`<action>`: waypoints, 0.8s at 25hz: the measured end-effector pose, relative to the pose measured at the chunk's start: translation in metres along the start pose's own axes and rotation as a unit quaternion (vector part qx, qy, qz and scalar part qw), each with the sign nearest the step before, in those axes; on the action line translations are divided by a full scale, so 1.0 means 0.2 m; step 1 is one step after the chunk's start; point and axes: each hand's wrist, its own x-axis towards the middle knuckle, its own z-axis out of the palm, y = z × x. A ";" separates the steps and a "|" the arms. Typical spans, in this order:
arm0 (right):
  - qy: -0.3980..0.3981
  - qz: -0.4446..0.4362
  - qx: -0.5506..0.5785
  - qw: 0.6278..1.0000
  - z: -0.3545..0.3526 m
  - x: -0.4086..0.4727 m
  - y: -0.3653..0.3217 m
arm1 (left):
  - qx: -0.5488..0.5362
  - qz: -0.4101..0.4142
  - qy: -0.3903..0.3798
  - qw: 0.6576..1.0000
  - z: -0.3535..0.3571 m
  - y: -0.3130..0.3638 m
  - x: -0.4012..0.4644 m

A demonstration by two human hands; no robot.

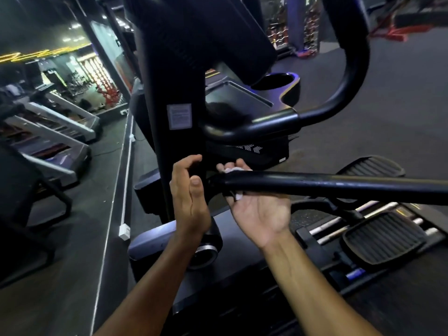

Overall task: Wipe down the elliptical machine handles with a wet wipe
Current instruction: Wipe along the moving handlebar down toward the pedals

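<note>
Dim gym floor spreads dark and rubbery around a black elliptical machine, with bright lights blurred at the far left.

Nearest, two bare forearms reach up from the bottom edge. Just right of them lies a ribbed foot pedal on silver rails, and a second pedal sits farther back on the right.

At mid-depth the right hand is palm up beneath a long black handle bar that runs from the machine's upright post out past the right edge. Its fingers curl up and over the far side of the bar's left end, grasping it with a white wet wipe bunched between fingers and bar; a scrap of the wipe also shows under the bar. The left hand stands edge-on just left of that, by the post, fingers loosely curved and the thumb raised, holding nothing; whether it touches the post cannot be told.

Beyond the hands a curved black handlebar sweeps up and right. Behind it sit the console tray and a round cup holder. A pale label is stuck on the post. Far left, grey treadmills stand in a row.
</note>
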 end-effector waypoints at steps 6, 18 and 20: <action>0.017 -0.022 -0.039 0.999 0.08 -0.02 0.06 | 0.005 0.073 -0.037 0.997 0.04 -0.03 0.00; 0.036 -0.087 0.057 0.994 0.05 -0.11 -0.03 | -0.002 0.062 -0.110 0.992 0.13 0.03 0.07; 0.045 -0.110 0.070 0.990 0.04 -0.16 -0.11 | 0.003 0.072 -0.120 0.990 0.14 0.06 0.10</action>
